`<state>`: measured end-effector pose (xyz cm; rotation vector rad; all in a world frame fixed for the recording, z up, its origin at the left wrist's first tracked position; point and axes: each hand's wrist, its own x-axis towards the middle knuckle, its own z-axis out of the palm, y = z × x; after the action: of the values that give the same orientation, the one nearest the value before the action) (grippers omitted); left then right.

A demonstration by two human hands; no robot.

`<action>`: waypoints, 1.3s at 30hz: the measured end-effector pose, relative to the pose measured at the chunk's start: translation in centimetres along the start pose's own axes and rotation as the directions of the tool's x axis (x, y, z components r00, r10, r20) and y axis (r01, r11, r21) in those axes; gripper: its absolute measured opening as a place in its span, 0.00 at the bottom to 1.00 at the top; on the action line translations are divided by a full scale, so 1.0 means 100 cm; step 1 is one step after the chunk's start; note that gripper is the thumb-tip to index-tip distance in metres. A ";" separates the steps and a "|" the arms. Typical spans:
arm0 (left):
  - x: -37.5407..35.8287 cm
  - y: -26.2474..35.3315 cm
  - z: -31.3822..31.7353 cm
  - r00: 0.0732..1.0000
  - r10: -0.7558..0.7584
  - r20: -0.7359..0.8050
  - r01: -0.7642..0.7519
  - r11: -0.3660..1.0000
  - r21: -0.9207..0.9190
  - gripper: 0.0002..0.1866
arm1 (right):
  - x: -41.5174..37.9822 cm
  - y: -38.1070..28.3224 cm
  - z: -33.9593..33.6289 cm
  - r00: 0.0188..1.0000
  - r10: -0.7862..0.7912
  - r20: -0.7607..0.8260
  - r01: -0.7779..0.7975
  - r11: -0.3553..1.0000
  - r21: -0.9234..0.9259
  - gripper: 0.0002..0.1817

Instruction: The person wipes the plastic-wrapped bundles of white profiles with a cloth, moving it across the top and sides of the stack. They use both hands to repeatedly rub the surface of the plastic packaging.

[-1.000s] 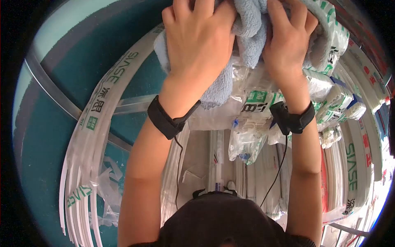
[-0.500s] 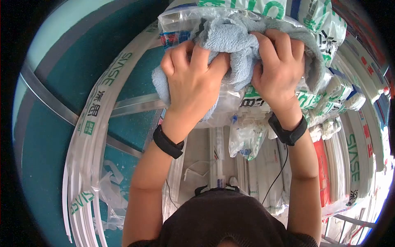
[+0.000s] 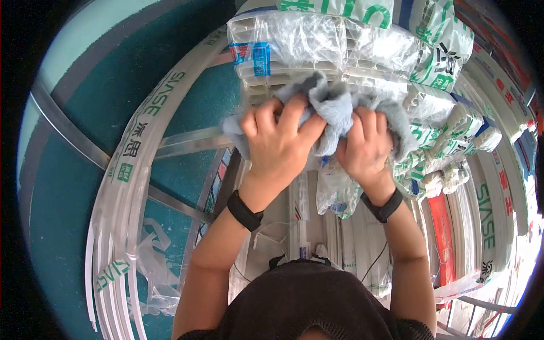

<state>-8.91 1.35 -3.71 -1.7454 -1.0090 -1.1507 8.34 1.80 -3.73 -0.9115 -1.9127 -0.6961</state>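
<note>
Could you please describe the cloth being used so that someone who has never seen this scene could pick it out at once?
Find the stack of plastic-wrapped white packs at the top of the view. Pressed against its lower edge is the cloth, bunched under the left hand and right hand. It alone is soft, fluffy and grey-blue; everything around it is glossy plastic.

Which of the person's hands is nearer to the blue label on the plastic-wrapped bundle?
Left. The left hand grips the grey cloth just below the blue label; the right hand is further along.
</note>
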 end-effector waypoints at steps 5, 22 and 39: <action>-0.022 0.013 -0.001 0.999 0.040 0.021 -0.042 0.995 0.090 0.14 | -0.037 -0.003 0.004 0.995 0.036 0.096 -0.035 0.999 -0.016 0.23; -0.055 0.027 -0.037 0.919 0.046 0.390 -0.005 0.994 -0.105 0.13 | -0.049 -0.008 -0.018 0.970 0.038 0.238 -0.064 0.993 0.102 0.23; 0.141 -0.030 -0.032 0.976 0.035 -0.214 -0.047 0.998 -0.051 0.26 | 0.146 0.020 -0.071 0.833 -0.063 -0.549 0.118 0.991 0.065 0.24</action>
<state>-8.85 2.18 10.99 -1.6369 -0.8150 -1.3196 8.37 2.23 12.63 -0.4862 -1.4616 -0.8117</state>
